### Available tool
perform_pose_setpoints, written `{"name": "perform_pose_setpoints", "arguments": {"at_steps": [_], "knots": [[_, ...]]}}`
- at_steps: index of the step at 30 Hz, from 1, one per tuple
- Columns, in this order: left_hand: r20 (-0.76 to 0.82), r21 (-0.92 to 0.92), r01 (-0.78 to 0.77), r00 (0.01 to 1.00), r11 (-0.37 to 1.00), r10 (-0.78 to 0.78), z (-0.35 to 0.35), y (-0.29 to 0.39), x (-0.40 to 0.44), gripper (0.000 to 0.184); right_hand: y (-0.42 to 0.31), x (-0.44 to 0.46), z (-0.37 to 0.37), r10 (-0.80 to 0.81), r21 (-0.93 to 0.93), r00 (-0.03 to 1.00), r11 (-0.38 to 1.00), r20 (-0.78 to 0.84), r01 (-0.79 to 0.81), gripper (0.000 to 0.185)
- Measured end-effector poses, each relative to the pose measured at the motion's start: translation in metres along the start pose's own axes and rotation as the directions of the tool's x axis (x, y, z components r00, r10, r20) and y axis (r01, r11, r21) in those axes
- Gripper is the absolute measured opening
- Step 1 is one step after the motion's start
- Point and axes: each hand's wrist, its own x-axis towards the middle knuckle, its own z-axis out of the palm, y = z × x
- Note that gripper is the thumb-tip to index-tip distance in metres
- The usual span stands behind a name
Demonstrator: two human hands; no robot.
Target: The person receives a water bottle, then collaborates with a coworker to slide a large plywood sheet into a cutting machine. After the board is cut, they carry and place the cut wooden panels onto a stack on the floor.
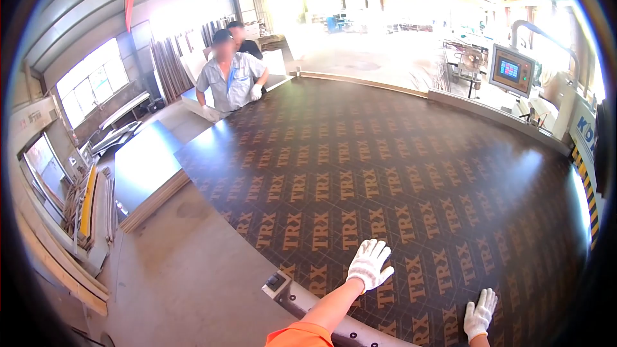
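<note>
A wide dark brown printed panel (347, 154), covered in repeated "TRX" lettering, spreads out in front of me. My left hand (369, 265), in a white knitted glove below an orange sleeve, rests flat on it with the fingers stretched out. Further right and closer to me, my right hand (480, 315), gloved the same way, also lies palm down on the panel, fingers extended. Neither hand grips anything. Under my left forearm runs a metal machine edge (315, 304) with bolts along it.
A person in a grey shirt (231, 83) stands at the panel's far left corner, another person (249, 47) behind. To the left is a stack of boards (144, 164). At right are a control screen (510, 71) on an arm and a striped machine edge (586, 186).
</note>
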Motion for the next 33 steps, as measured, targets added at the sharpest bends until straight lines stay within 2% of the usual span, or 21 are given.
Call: {"name": "perform_pose_setpoints", "arguments": {"at_steps": [8, 14, 19, 20, 21, 24, 31, 32, 33], "knots": [[-0.010, 0.014, 0.006, 1.000, 1.000, -0.006, 0.001, 0.001, 0.002, 0.071, 0.074, 0.019, -0.015, 0.199, -0.067, 0.980, 0.978, -0.005, -0.199, 0.069], [-0.026, 0.033, 0.014, 1.000, 0.999, -0.014, 0.003, 0.005, 0.003, 0.071, 0.093, 0.030, -0.026, 0.264, -0.083, 0.965, 0.961, 0.005, -0.262, 0.067], [-0.048, 0.050, 0.013, 0.999, 0.999, -0.010, 0.010, 0.006, 0.005, 0.070, 0.107, 0.033, -0.030, 0.250, -0.094, 0.968, 0.964, -0.002, -0.250, 0.067], [0.008, 0.061, 0.016, 1.000, 0.998, -0.016, 0.006, 0.007, 0.006, 0.072, 0.108, 0.035, -0.030, 0.250, -0.094, 0.968, 0.964, -0.002, -0.249, 0.067], [-0.003, 0.066, 0.015, 1.000, 0.998, -0.015, 0.006, 0.007, 0.006, 0.072, 0.113, 0.036, -0.027, 0.245, -0.083, 0.969, 0.966, -0.012, -0.245, 0.067], [-0.031, 0.077, 0.009, 0.999, 0.997, -0.007, 0.013, 0.007, 0.007, 0.072, 0.148, 0.044, -0.012, 0.216, -0.080, 0.974, 0.972, -0.065, -0.221, 0.066], [-0.035, 0.075, 0.026, 0.999, 0.997, -0.024, 0.014, 0.010, 0.010, 0.072, 0.177, 0.049, -0.024, 0.258, -0.067, 0.964, 0.963, -0.060, -0.262, 0.067], [-0.041, 0.075, 0.025, 0.999, 0.997, -0.021, 0.018, 0.009, 0.011, 0.072, 0.191, 0.051, -0.015, 0.229, -0.063, 0.964, 0.969, -0.138, -0.239, 0.066], [-0.121, 0.078, 0.020, 0.993, 0.997, -0.010, 0.023, 0.009, 0.011, 0.071, 0.198, 0.055, -0.006, 0.203, -0.055, 0.966, 0.975, -0.161, -0.215, 0.065]]}}
